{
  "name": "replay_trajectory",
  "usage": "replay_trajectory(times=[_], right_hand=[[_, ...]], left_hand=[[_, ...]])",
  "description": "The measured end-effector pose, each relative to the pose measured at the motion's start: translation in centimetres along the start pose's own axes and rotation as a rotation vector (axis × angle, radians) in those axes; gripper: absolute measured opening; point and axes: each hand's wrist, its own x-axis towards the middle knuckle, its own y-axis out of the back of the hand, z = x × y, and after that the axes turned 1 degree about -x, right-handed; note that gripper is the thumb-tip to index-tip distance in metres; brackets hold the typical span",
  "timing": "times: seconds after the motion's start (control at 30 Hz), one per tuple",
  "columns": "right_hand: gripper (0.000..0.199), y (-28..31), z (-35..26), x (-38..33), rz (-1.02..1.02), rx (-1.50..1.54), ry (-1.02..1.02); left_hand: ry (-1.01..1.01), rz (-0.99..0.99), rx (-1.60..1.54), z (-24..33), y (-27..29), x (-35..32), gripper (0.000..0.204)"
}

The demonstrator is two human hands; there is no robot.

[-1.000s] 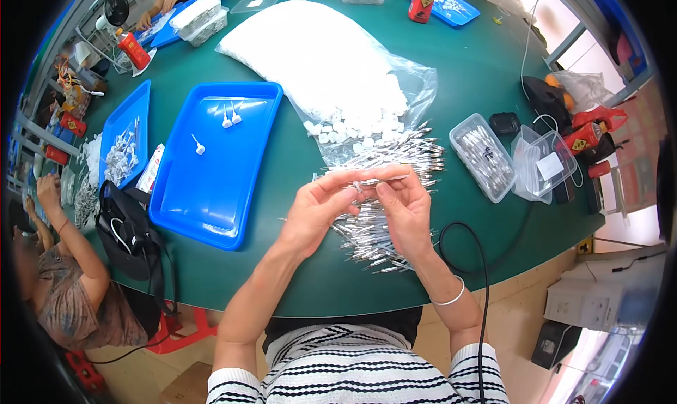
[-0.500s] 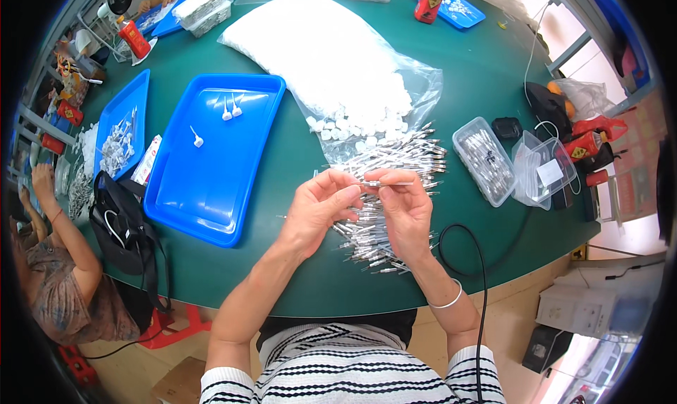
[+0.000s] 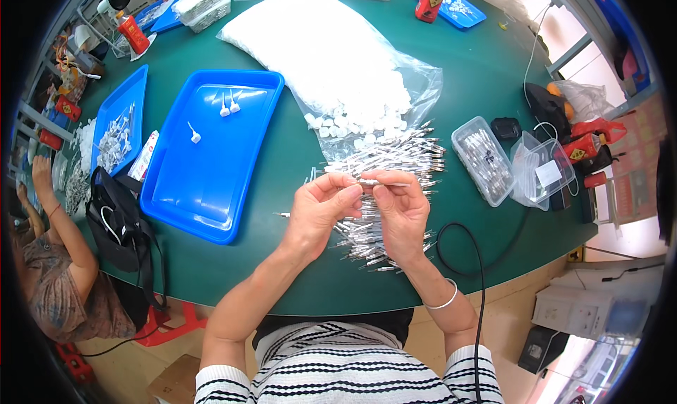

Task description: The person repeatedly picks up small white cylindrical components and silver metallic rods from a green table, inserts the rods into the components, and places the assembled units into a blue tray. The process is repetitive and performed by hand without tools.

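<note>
Co-worker (image 3: 53, 263): seated at the far left edge, arm raised beside a small blue tray (image 3: 116, 132) of parts.
Black bag (image 3: 116, 224): hangs off the table edge, just left of the big tray.
Big tray (image 3: 211, 157): blue, holding three small white pieces; same count as a second ago, so nothing new has been laid down.
Left hand (image 3: 317, 210): fingers pinched on the left end of a thin metal pin (image 3: 384, 184); it sits a little closer to the right hand than a second ago.
Pin: held level between both hands, above the pin heap (image 3: 384, 192).
Right hand (image 3: 402, 210): fingertips clenched on the pin's middle, wrist over the heap.
Change: hands drawn together only slightly; the piece looks still in assembly.
Bag of caps (image 3: 331, 65): white, open mouth towards the heap.
Clear boxes (image 3: 508, 164): right of the heap.
</note>
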Motion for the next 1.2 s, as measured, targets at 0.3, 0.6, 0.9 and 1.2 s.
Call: replay_trajectory(times=[0.3,0.6,0.9,1.2], right_hand=[[0.013,-0.10,0.04,-0.08,0.009,0.008,-0.001],[0.014,-0.42,0.27,-0.36,0.070,0.032,-0.007],[0.013,-0.33,0.32,-0.41,0.073,0.043,-0.009],[0.013,-0.52,0.18,-0.49,0.084,0.038,-0.017]], left_hand=[[-0.004,0.013,-0.021,-0.01,-0.17,-0.11,0.015],[0.042,0.022,-0.154,-0.35,-0.48,-0.37,0.011],[0.028,0.027,-0.133,-0.42,-0.55,-0.33,0.011],[-0.010,0.027,-0.146,-0.61,-0.69,-0.44,0.009]])
